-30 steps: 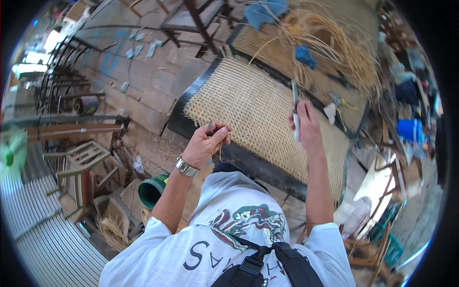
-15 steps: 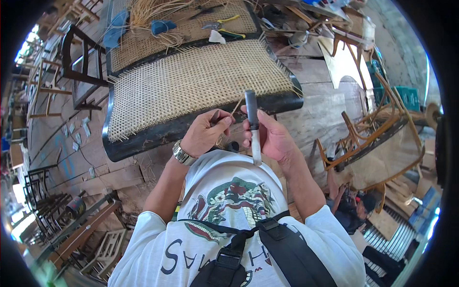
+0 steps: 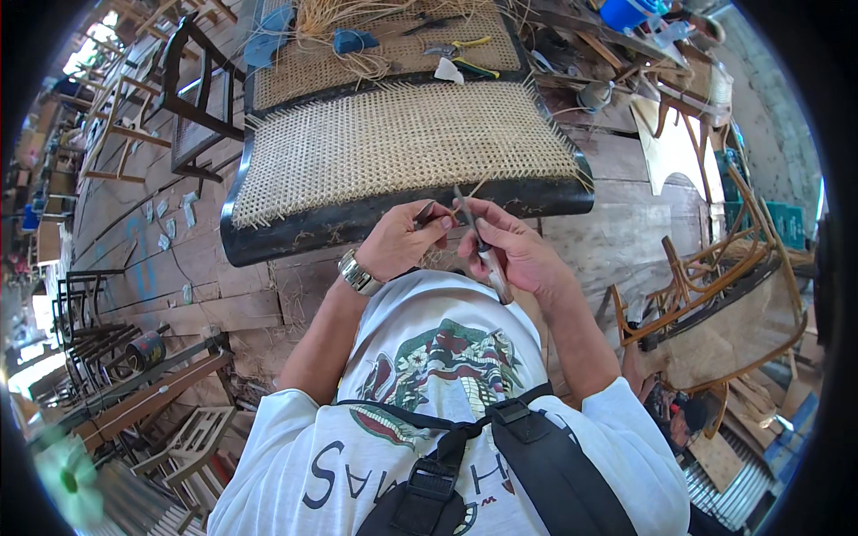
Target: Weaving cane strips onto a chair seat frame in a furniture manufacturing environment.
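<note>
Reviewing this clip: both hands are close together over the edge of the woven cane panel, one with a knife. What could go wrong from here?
The knife in the right hand points toward the left hand, which pinches a thin cane strip close by; a slip might nick the fingers. The work sits right above the woven cane panel, so a stray stroke may cut its weave or loose fringe. The strip looks thin and could split.

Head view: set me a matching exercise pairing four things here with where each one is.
Things:
1. knife
2. wristwatch
3. woven cane panel
4. pliers

Places:
A. on the left wrist
B. on the far cane panel, at the top of the picture
C. in the right hand
D. in a black frame just beyond the hands

Pairs: 1-C, 2-A, 3-D, 4-B
</note>
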`<action>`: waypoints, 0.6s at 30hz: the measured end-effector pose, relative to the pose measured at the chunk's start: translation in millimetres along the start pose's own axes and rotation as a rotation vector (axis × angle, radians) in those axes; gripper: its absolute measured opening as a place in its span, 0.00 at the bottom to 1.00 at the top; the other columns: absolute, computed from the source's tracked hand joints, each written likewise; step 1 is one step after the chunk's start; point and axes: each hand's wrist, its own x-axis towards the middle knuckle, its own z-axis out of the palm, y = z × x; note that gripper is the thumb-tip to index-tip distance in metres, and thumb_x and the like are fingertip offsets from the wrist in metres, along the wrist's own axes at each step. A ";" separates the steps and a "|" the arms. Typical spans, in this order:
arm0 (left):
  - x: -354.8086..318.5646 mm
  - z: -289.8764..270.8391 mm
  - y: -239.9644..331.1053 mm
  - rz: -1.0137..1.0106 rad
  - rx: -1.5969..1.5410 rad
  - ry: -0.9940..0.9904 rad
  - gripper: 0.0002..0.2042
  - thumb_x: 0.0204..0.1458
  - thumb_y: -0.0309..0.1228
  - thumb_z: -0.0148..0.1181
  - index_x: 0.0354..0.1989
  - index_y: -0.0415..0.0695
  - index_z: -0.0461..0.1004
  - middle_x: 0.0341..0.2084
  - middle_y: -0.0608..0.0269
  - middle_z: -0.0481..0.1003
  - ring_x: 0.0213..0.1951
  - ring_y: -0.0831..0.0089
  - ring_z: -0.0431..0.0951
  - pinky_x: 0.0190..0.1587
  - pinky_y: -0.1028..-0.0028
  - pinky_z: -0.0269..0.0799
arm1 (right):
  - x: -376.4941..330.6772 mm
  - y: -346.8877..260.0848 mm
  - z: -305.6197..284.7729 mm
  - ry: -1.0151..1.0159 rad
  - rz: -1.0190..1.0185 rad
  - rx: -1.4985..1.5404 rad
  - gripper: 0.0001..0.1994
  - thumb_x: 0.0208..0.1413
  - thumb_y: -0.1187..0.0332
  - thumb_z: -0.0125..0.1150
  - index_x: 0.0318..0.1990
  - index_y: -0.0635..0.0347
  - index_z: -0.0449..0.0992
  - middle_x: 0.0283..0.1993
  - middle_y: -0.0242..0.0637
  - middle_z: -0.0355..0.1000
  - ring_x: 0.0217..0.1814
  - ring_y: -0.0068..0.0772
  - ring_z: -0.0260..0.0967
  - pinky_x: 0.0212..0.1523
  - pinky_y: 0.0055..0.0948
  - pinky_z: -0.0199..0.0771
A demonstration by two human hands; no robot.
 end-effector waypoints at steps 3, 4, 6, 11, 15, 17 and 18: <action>-7.8 -3.9 -0.7 0.029 0.068 0.026 0.09 0.63 0.29 0.55 0.43 0.35 0.76 0.31 0.68 0.77 0.31 0.84 0.71 0.35 0.81 0.67 | 9.0 3.4 3.6 0.060 -0.030 -0.013 0.16 0.68 0.67 0.52 0.60 0.55 0.67 0.35 0.39 0.75 0.31 0.32 0.73 0.32 0.28 0.75; -13.1 -6.9 -1.0 -0.073 0.079 0.012 0.09 0.63 0.29 0.55 0.43 0.35 0.76 0.31 0.68 0.77 0.31 0.84 0.71 0.35 0.81 0.67 | 10.7 3.3 4.5 0.133 -0.035 -0.021 0.16 0.67 0.67 0.52 0.60 0.56 0.67 0.34 0.39 0.75 0.31 0.31 0.74 0.31 0.27 0.76; -20.5 -12.1 -2.4 -0.173 0.094 -0.005 0.09 0.63 0.29 0.55 0.43 0.35 0.76 0.32 0.68 0.77 0.30 0.84 0.71 0.34 0.80 0.68 | 10.5 0.6 5.4 0.116 -0.113 -0.072 0.16 0.67 0.69 0.52 0.60 0.56 0.67 0.34 0.39 0.75 0.31 0.29 0.73 0.31 0.27 0.76; -23.3 -8.9 -11.2 -0.011 0.016 0.037 0.08 0.63 0.30 0.56 0.41 0.37 0.75 0.28 0.73 0.75 0.28 0.86 0.69 0.30 0.82 0.66 | 8.9 8.3 12.0 0.021 -0.028 -0.180 0.17 0.67 0.71 0.51 0.62 0.56 0.68 0.35 0.37 0.74 0.32 0.25 0.72 0.34 0.25 0.75; -22.5 3.1 -16.1 -0.040 0.001 0.094 0.08 0.63 0.30 0.56 0.39 0.37 0.75 0.27 0.74 0.74 0.28 0.86 0.68 0.30 0.82 0.65 | 10.7 18.7 11.9 0.072 -0.044 -0.272 0.17 0.67 0.72 0.51 0.62 0.56 0.70 0.32 0.34 0.74 0.30 0.22 0.71 0.30 0.22 0.72; -24.8 8.1 -16.9 0.158 0.246 0.232 0.07 0.62 0.30 0.57 0.38 0.38 0.75 0.25 0.72 0.74 0.28 0.86 0.68 0.29 0.80 0.65 | 10.6 20.2 9.0 0.122 -0.047 -0.294 0.17 0.67 0.72 0.52 0.61 0.56 0.70 0.32 0.34 0.74 0.30 0.22 0.71 0.30 0.21 0.72; -26.7 10.0 -17.3 0.181 0.237 0.231 0.07 0.62 0.30 0.57 0.38 0.38 0.75 0.25 0.72 0.74 0.28 0.86 0.68 0.29 0.80 0.65 | 9.8 20.7 7.4 0.123 -0.048 -0.294 0.16 0.66 0.72 0.52 0.61 0.57 0.71 0.31 0.34 0.74 0.29 0.22 0.71 0.29 0.21 0.72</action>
